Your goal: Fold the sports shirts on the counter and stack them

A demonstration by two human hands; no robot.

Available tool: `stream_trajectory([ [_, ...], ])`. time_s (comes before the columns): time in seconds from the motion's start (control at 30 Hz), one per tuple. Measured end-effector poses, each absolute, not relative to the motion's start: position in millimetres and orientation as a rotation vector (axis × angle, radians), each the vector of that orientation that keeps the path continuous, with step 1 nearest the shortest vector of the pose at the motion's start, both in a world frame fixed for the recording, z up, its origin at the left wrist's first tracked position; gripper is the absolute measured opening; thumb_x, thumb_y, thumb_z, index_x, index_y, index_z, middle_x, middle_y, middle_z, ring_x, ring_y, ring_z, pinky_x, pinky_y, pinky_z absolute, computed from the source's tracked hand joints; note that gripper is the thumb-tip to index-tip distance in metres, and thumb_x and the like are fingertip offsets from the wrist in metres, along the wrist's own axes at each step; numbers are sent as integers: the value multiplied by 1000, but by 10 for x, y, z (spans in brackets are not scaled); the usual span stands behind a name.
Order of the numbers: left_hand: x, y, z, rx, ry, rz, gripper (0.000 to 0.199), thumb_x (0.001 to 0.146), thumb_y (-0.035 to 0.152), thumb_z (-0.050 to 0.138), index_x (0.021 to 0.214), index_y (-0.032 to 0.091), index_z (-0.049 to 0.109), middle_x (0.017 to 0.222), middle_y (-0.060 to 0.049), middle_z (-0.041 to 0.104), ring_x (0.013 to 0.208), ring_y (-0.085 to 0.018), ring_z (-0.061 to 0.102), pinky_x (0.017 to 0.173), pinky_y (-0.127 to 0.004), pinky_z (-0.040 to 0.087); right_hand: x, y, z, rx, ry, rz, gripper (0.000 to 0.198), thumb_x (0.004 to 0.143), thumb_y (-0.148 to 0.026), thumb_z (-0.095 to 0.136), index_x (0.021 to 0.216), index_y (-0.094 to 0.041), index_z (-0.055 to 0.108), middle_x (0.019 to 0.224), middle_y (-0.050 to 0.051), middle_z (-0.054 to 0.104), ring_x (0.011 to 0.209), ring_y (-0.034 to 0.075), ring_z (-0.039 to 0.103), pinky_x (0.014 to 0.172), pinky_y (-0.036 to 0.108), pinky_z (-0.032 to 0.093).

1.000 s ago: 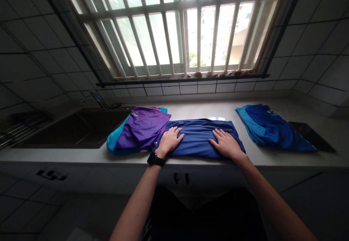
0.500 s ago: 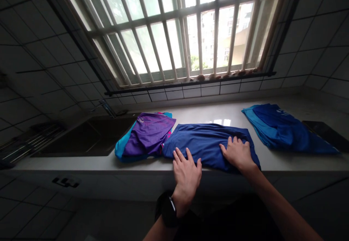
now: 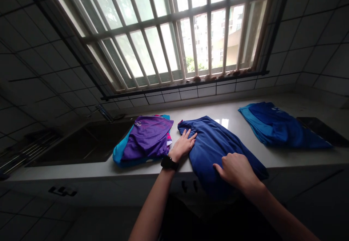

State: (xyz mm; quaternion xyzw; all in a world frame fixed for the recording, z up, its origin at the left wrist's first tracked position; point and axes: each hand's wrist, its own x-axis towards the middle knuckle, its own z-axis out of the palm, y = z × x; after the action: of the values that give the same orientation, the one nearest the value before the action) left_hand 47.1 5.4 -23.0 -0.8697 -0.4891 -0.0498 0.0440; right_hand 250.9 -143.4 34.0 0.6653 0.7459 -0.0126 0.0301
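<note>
A folded dark blue garment (image 3: 215, 139) lies slantwise on the counter, its lower part hanging over the front edge. My left hand (image 3: 184, 144), with a black watch at the wrist, rests flat on its upper left part, fingers spread. Lower down on the right, my right hand (image 3: 236, 170) is curled over the cloth with its fingertips hidden and the thumb along the fabric. Left of the garment is a pile of clothes, a purple shirt (image 3: 148, 139) on top of turquoise and pink cloth. The exact kind of the dark blue garment cannot be made out.
A dark sink (image 3: 89, 139) with a tap (image 3: 105, 113) is set into the counter (image 3: 169, 106) at left. Folded blue clothes (image 3: 283, 128) lie at right, beside a dark panel (image 3: 327, 130). A barred window (image 3: 174, 33) rises behind.
The dark blue garment has turned clockwise, its lower part sliding over the front edge. My left hand has moved up it; my right hand has come nearer and its fingers have curled.
</note>
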Motion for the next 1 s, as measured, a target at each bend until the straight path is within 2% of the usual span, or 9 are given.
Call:
stream_trajectory([
  [0.23, 831, 34, 11, -2549, -1740, -128, 50, 106, 22, 43, 155, 18, 50, 166, -17, 40, 154, -32, 38, 120, -42, 44, 2289, -1436, 309, 2055, 2404, -101, 47, 103, -43, 49, 94, -13, 85, 94, 22, 80, 90, 34, 78, 69, 36, 53],
  [0.33, 895, -327, 117, -2405, -1925, -144, 41, 105, 22, 43, 140, 12, 62, 147, -23, 59, 136, -33, 59, 104, -40, 55, 2321, -1408, 290, 2082, 2398, -90, 48, 103, -45, 49, 93, -14, 85, 93, 21, 80, 89, 33, 78, 69, 35, 53],
  [0.4, 866, -680, 167, -2448, -2002, -212, 34, 105, 31, 45, 125, 15, 68, 126, -19, 70, 117, -29, 70, 98, -37, 56, 2357, -1411, 268, 2064, 2403, -76, 47, 103, -44, 49, 93, -15, 84, 93, 21, 80, 89, 32, 78, 70, 34, 54],
  [0.57, 610, -1583, 67, -2527, -2336, -634, 27, 99, 43, 54, 103, 22, 71, 115, -11, 74, 107, -25, 71, 92, -32, 54, 2520, -1429, 266, 2015, 2425, -86, 49, 105, -43, 46, 91, -14, 84, 94, 22, 80, 88, 35, 78, 70, 36, 54],
  [0.63, 501, -1810, -98, -2484, -2582, -685, 33, 100, 46, 49, 92, 23, 70, 104, -10, 76, 98, -26, 73, 90, -35, 53, 2607, -1344, 323, 2024, 2411, -136, 51, 105, -45, 45, 90, -15, 83, 92, 21, 80, 86, 34, 78, 70, 36, 54],
  [0.7, 445, -1908, -304, -2513, -2803, -735, 40, 98, 54, 48, 92, 22, 70, 101, -12, 78, 100, -29, 73, 92, -38, 53, 2658, -1156, 401, 2094, 2421, -143, 50, 106, -44, 43, 91, -16, 82, 94, 18, 80, 88, 32, 78, 74, 34, 54],
  [0.77, 466, -1890, -508, -2537, -2949, -1007, 49, 90, 63, 57, 107, 19, 71, 115, -16, 77, 114, -33, 71, 101, -39, 51, 2635, -869, 463, 2203, 2476, -103, 47, 107, -38, 39, 100, -18, 81, 103, 16, 80, 98, 30, 77, 82, 33, 54],
  [0.87, 600, -1773, -737, -2464, -2982, -1750, 76, 73, 67, 74, 127, 13, 67, 133, -20, 72, 128, -35, 65, 110, -39, 48, 2459, -355, 475, 2235, 2596, -171, 41, 105, -30, 44, 133, -16, 70, 131, 15, 73, 121, 28, 69, 96, 31, 52],
  [1.0, 723, -1754, -890, -2102, -3005, -2386, 84, 59, 61, 86, 123, 9, 70, 124, -22, 75, 123, -39, 68, 108, -40, 51, 2142, 200, 381, 2250, 2591, -233, 63, 99, -36, 57, 158, -14, 46, 153, 21, 55, 134, 30, 60, 101, 33, 50],
])
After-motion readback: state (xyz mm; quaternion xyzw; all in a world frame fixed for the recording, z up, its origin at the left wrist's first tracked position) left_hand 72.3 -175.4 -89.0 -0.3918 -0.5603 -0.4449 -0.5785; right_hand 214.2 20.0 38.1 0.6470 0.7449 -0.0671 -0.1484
